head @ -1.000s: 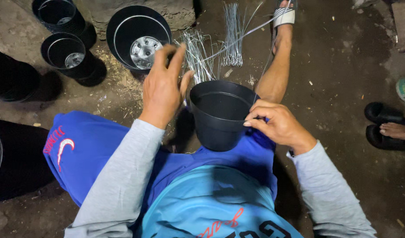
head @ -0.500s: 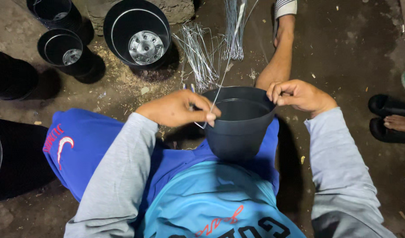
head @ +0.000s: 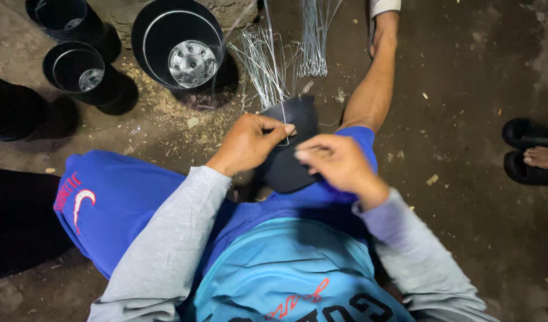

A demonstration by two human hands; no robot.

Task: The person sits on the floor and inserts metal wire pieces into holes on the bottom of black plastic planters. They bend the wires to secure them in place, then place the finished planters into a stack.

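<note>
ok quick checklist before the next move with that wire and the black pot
1. Left hand pinches the thin wire: ok.
2. Right hand steadies the black pot on the lap: ok, though blurred.
3. Wire end seated through the pot: cannot tell, fingers cover it.
4. Spare wires lie within reach ahead: ok.
5. Pot stacks stand apart from the hands: ok.
6. Another person's foot stays off to the side: ok.
</note>
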